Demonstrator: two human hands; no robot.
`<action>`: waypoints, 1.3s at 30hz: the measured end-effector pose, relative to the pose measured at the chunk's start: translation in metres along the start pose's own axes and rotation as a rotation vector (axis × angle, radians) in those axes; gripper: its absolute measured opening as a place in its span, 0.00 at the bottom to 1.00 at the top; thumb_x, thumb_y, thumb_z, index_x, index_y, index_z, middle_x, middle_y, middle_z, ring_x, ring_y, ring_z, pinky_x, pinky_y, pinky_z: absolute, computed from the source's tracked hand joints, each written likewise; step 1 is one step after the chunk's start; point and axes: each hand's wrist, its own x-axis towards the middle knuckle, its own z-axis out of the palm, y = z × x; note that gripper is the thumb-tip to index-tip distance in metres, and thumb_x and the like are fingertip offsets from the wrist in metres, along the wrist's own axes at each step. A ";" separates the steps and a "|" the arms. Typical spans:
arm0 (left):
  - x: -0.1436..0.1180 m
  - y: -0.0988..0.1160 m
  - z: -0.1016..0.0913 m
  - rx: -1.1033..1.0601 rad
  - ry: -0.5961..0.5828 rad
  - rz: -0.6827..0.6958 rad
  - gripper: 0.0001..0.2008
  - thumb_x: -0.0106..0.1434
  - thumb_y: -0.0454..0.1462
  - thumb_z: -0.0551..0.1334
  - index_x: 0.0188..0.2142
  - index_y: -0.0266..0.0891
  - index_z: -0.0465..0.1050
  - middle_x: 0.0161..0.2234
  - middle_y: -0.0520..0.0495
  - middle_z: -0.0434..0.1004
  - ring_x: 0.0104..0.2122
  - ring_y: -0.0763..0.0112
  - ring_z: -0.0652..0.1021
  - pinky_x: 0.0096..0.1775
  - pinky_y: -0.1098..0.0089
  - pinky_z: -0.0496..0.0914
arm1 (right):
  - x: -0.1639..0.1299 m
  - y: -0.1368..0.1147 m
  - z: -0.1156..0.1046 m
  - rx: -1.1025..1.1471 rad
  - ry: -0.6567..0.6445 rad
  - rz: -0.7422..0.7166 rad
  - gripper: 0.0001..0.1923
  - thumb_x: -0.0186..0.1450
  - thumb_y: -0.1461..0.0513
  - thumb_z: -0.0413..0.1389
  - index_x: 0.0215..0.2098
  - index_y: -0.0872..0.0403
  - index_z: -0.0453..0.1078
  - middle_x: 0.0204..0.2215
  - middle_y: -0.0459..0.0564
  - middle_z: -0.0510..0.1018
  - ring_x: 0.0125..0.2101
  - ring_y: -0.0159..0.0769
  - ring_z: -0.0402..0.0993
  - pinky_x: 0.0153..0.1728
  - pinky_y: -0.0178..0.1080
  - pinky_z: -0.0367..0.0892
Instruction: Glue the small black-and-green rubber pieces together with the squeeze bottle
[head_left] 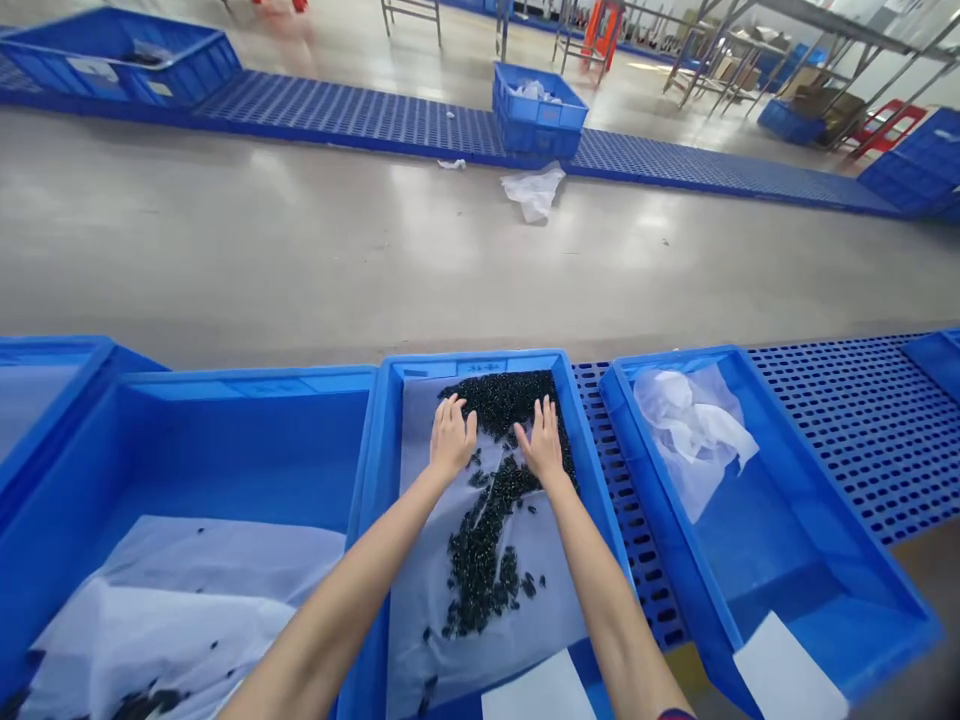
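Left grip (pixel 452 437) and right grip (pixel 543 447) are released, fingers spread, over a blue crate (pixel 427 366). On its white cloth (pixel 418 430), a heap of small dark pieces (pixel 499 395) lies far and right, beneath and beyond the fingertips, right grip nearer its bulk; a trail of pieces (pixel 476 555) runs near-to-far between the forearms. Palms face down.
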 end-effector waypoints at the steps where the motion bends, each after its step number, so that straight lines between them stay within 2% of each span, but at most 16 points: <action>1: 0.011 -0.009 0.010 0.013 -0.001 0.010 0.20 0.64 0.42 0.51 0.51 0.33 0.64 0.62 0.32 0.58 0.64 0.50 0.53 0.63 0.48 0.45 | 0.015 0.005 0.007 0.002 0.013 0.048 0.38 0.67 0.45 0.42 0.66 0.60 0.48 0.67 0.62 0.47 0.66 0.52 0.39 0.62 0.57 0.48; 4: 0.036 -0.029 0.028 0.039 -0.017 0.036 0.25 0.64 0.44 0.51 0.56 0.31 0.60 0.63 0.31 0.54 0.65 0.47 0.50 0.63 0.45 0.44 | 0.049 0.015 0.022 0.002 0.048 0.103 0.39 0.67 0.46 0.43 0.65 0.65 0.48 0.66 0.66 0.46 0.66 0.55 0.38 0.62 0.58 0.46; 8: 0.050 -0.038 0.034 0.058 -0.098 0.105 0.25 0.64 0.43 0.51 0.57 0.31 0.60 0.62 0.32 0.59 0.64 0.49 0.55 0.63 0.48 0.49 | 0.066 0.006 0.034 0.044 0.049 0.085 0.33 0.69 0.53 0.42 0.64 0.67 0.51 0.65 0.67 0.52 0.66 0.52 0.43 0.62 0.57 0.46; 10: 0.044 -0.038 0.033 0.066 -0.150 0.150 0.24 0.64 0.42 0.49 0.56 0.32 0.61 0.60 0.33 0.62 0.62 0.52 0.60 0.62 0.51 0.53 | 0.059 -0.004 0.034 0.090 0.010 0.027 0.29 0.69 0.55 0.40 0.63 0.63 0.56 0.63 0.64 0.58 0.64 0.48 0.50 0.62 0.53 0.50; 13: 0.018 -0.039 0.022 0.071 -0.221 0.223 0.22 0.65 0.41 0.47 0.55 0.34 0.64 0.56 0.36 0.69 0.57 0.57 0.68 0.59 0.54 0.60 | 0.029 -0.012 0.026 0.179 -0.090 -0.104 0.24 0.70 0.57 0.40 0.58 0.57 0.65 0.59 0.56 0.66 0.60 0.41 0.61 0.60 0.45 0.58; 15: 0.001 -0.041 0.010 0.073 -0.266 0.279 0.21 0.66 0.41 0.46 0.52 0.37 0.67 0.52 0.39 0.73 0.54 0.61 0.72 0.57 0.58 0.64 | 0.007 -0.011 0.017 0.239 -0.159 -0.186 0.21 0.70 0.57 0.41 0.54 0.51 0.69 0.55 0.50 0.72 0.56 0.36 0.67 0.57 0.42 0.62; 17: -0.005 -0.043 -0.002 0.084 -0.283 0.324 0.20 0.66 0.42 0.47 0.50 0.40 0.69 0.51 0.42 0.74 0.53 0.62 0.72 0.57 0.60 0.65 | -0.001 -0.005 0.007 0.286 -0.188 -0.226 0.21 0.70 0.56 0.41 0.51 0.48 0.72 0.53 0.47 0.74 0.55 0.36 0.68 0.56 0.42 0.63; 19: 0.007 -0.043 -0.008 0.105 -0.255 0.339 0.19 0.66 0.43 0.47 0.50 0.40 0.68 0.55 0.41 0.71 0.57 0.60 0.68 0.60 0.57 0.59 | 0.012 0.001 0.001 0.336 -0.132 -0.206 0.21 0.70 0.56 0.41 0.52 0.50 0.71 0.55 0.49 0.72 0.59 0.40 0.63 0.59 0.47 0.59; 22: 0.044 -0.040 0.000 0.140 -0.217 0.320 0.21 0.67 0.43 0.46 0.55 0.37 0.63 0.61 0.39 0.62 0.62 0.56 0.59 0.63 0.51 0.52 | 0.057 0.007 0.001 0.328 -0.065 -0.109 0.21 0.67 0.54 0.48 0.55 0.50 0.68 0.60 0.52 0.66 0.63 0.44 0.55 0.62 0.49 0.52; 25: 0.073 -0.034 0.020 0.152 -0.265 0.321 0.23 0.66 0.42 0.48 0.58 0.35 0.60 0.62 0.38 0.60 0.64 0.55 0.57 0.64 0.52 0.51 | 0.094 0.007 0.010 0.315 -0.088 -0.089 0.24 0.65 0.55 0.51 0.57 0.54 0.65 0.59 0.56 0.65 0.62 0.47 0.57 0.62 0.50 0.52; 27: 0.075 -0.032 0.031 0.141 -0.327 0.350 0.23 0.65 0.42 0.49 0.58 0.36 0.61 0.62 0.39 0.61 0.63 0.56 0.59 0.63 0.53 0.53 | 0.098 0.005 0.017 0.312 -0.124 -0.111 0.24 0.65 0.56 0.51 0.57 0.54 0.65 0.58 0.57 0.67 0.60 0.46 0.60 0.61 0.49 0.54; 29: 0.066 -0.033 0.036 0.121 -0.380 0.380 0.23 0.65 0.42 0.49 0.58 0.37 0.61 0.61 0.40 0.62 0.62 0.58 0.62 0.62 0.55 0.55 | 0.086 0.002 0.022 0.319 -0.165 -0.157 0.22 0.65 0.57 0.50 0.57 0.54 0.66 0.57 0.56 0.68 0.58 0.44 0.63 0.60 0.47 0.56; 31: 0.050 -0.037 0.032 0.097 -0.419 0.405 0.23 0.66 0.42 0.48 0.57 0.38 0.62 0.60 0.40 0.63 0.61 0.59 0.63 0.62 0.57 0.56 | 0.063 0.000 0.022 0.335 -0.205 -0.211 0.21 0.66 0.57 0.49 0.56 0.52 0.67 0.56 0.55 0.70 0.57 0.41 0.65 0.60 0.45 0.57; 34: 0.021 -0.047 0.015 0.060 -0.470 0.434 0.21 0.66 0.42 0.48 0.55 0.39 0.66 0.59 0.42 0.65 0.59 0.61 0.65 0.62 0.59 0.57 | 0.020 0.000 0.018 0.366 -0.244 -0.277 0.20 0.67 0.57 0.48 0.55 0.50 0.68 0.56 0.53 0.71 0.58 0.39 0.64 0.60 0.45 0.57; 36: 0.003 -0.053 0.003 0.041 -0.490 0.436 0.21 0.65 0.43 0.49 0.53 0.40 0.68 0.58 0.43 0.67 0.58 0.61 0.67 0.62 0.60 0.58 | -0.010 -0.001 0.013 0.385 -0.254 -0.303 0.20 0.67 0.57 0.49 0.56 0.50 0.67 0.56 0.53 0.70 0.60 0.40 0.60 0.61 0.46 0.56; 39: -0.024 -0.056 -0.006 0.017 -0.473 0.411 0.19 0.65 0.43 0.50 0.52 0.41 0.69 0.56 0.42 0.69 0.57 0.61 0.68 0.60 0.60 0.61 | -0.049 -0.008 0.010 0.399 -0.249 -0.304 0.20 0.66 0.56 0.51 0.56 0.51 0.67 0.57 0.54 0.69 0.61 0.42 0.59 0.61 0.48 0.57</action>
